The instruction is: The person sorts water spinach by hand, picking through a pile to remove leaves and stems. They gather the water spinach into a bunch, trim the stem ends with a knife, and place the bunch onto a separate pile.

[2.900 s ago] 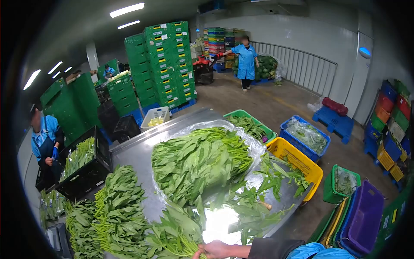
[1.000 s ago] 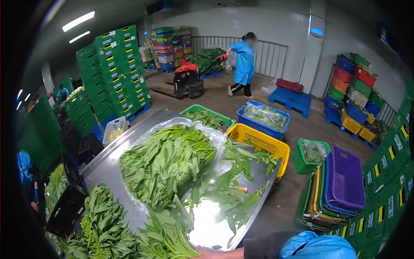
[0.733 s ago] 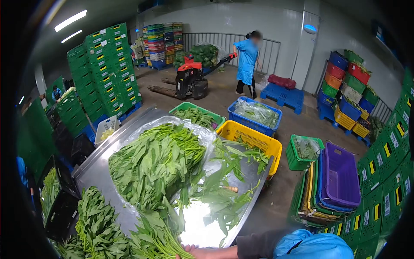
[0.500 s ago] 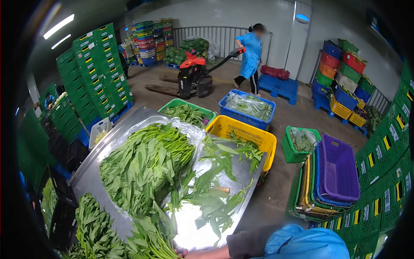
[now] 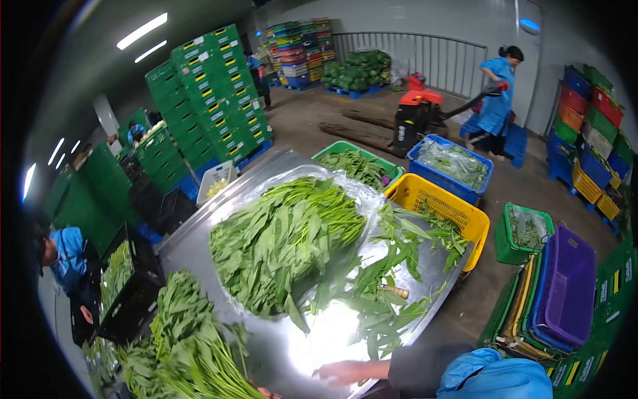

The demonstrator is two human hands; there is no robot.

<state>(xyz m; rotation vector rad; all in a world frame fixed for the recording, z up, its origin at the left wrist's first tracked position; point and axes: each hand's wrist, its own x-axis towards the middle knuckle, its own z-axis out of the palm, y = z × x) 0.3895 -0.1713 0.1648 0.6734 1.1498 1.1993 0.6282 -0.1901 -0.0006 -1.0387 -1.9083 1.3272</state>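
Note:
My left hand (image 5: 267,394) barely shows at the bottom edge, closed on the stem ends of a bundle of leafy greens (image 5: 199,349) at the table's near left. To the right of it, my right hand (image 5: 342,373) hovers over the bright part of the metal table (image 5: 279,356). It is blurred, fingers stretched to the left, and nothing shows in them. A large pile of leafy greens (image 5: 286,246) lies on clear plastic mid-table. Loose leafy stems (image 5: 392,279) are scattered at the right, partly covering a wooden-handled tool (image 5: 399,291), whose other end is hidden.
Beyond the table stand a yellow crate (image 5: 438,203), a blue crate (image 5: 452,166) and a green crate (image 5: 359,149). Nested crates (image 5: 565,292) stand at the right. A co-worker (image 5: 498,93) pulls a red pallet jack (image 5: 419,113); another person (image 5: 66,259) bends at the left.
The view has swung left, so the table sits further right. My right hand has come away from the bundle's stems. The co-worker with the pallet jack has walked on, and another person has come into view.

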